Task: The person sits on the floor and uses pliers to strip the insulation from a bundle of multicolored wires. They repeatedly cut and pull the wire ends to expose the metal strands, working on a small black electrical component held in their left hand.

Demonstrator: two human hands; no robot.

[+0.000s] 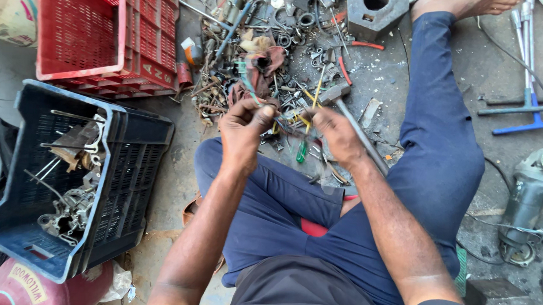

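Observation:
I sit on the floor with my legs in dark blue trousers spread apart. My left hand (243, 125) pinches one end of a thin bundle of wires (288, 124) that stretches across to my right hand (336, 136), which grips the other end. Both hands hover just above a heap of small metal parts, screws and tools (269, 55). A green-handled screwdriver (302, 151) and a hammer (355, 122) with a long metal handle lie under my hands. A reddish rag (264, 64) sits in the heap beyond my left hand.
A dark blue crate (123, 182) with metal parts stands at my left, a red crate (136, 43) behind it. A grey angle grinder (529, 200) lies at the right, blue and green cross-shaped tools (529, 112) farther back. A heavy metal block (375, 14) sits near my foot.

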